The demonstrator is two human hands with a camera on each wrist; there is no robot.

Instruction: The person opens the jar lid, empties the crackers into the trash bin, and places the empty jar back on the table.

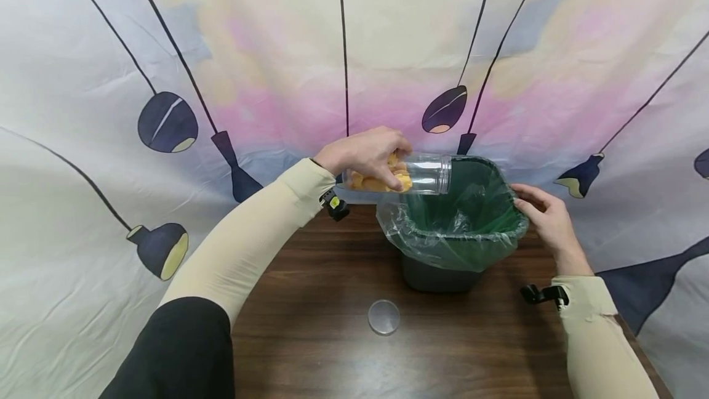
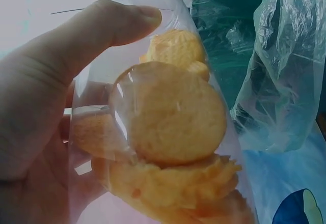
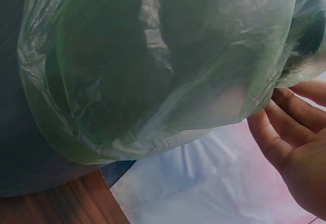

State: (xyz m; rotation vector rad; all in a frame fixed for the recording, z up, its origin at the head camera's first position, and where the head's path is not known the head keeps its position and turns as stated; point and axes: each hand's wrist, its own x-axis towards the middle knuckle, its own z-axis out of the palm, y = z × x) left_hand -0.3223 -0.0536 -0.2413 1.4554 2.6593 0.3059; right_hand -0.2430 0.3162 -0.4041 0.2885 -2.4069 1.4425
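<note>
the left hand (image 1: 365, 154) grips a clear jar (image 1: 412, 173) of cookies (image 2: 170, 119), tipped sideways over the bin (image 1: 437, 276); the right hand (image 1: 545, 217), fingers relaxed, touches the bin's liner (image 3: 153, 81).

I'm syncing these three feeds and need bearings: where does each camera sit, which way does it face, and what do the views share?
Head: on the head, facing forward and down at the table, both sleeved arms showing.
Left wrist: faces the left hand gripping a clear jar of biscuits.
Right wrist: faces the bin liner, the right hand fingertips at its edge.
Shared: all three show the liner.
</note>
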